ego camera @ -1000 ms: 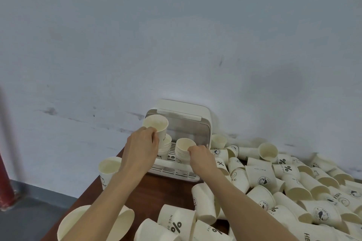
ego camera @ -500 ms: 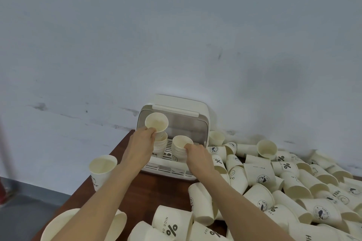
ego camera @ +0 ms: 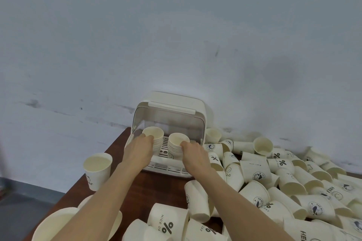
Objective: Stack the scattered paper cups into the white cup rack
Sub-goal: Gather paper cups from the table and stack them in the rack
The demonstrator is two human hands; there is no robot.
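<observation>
Left hand (ego camera: pixel 140 147) and right hand (ego camera: pixel 193 152) each grip a cup stack (ego camera: pixel 153 139) in the white rack (ego camera: pixel 172 111), likely seating cups; loose cups (ego camera: pixel 254 174) crowd the worktop (ego camera: pixel 154 188).

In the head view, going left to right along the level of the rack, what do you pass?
Upright lone cup → left hand on the left cup stack → right cup stack gripped by right hand, both stacks inside the white cup rack → pile of scattered cups.
</observation>
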